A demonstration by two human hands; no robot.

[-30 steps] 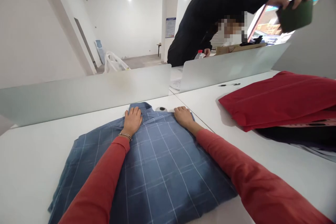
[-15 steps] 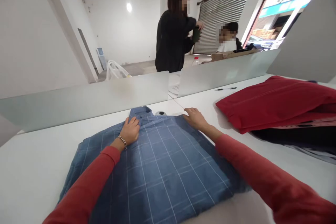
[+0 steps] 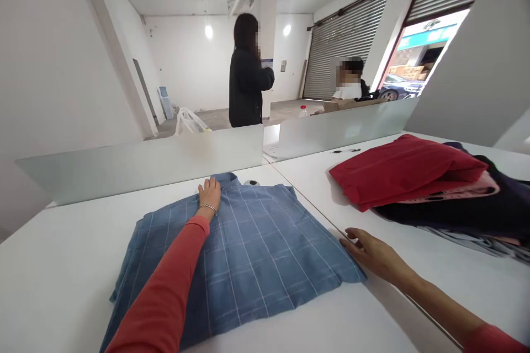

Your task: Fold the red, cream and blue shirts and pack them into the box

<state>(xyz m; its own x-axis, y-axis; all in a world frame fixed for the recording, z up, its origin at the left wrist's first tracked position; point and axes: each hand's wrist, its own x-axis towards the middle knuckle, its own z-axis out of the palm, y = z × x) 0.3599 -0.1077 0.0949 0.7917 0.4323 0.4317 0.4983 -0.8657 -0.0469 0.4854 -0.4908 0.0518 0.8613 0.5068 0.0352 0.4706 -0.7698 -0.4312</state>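
A blue shirt (image 3: 260,242) with thin white check lines lies on the white table (image 3: 314,320). Its collar (image 3: 227,177) points away from me. My left hand (image 3: 210,194) rests flat on the cloth just beside the collar, fingers spread. At the shirt's right edge, close to its lower right corner, is my right hand (image 3: 368,253). Its fingers are apart and the fingertips touch or nearly touch the edge; whether any cloth is between them is not clear. A small white round object with a dark centre (image 3: 252,182) sits by the collar.
Folded clothes lie in a pile at right, a red garment (image 3: 406,171) on top. Behind it is a pen (image 3: 345,150). Low frosted panels (image 3: 144,162) line the table's far edge. Beyond them, one person (image 3: 248,77) stands and another (image 3: 350,83) is lower down.
My right hand has moved from the shirt's right shoulder down towards its lower right corner. My left hand stays by the collar. The view has shifted, and the standing person has turned and moved.
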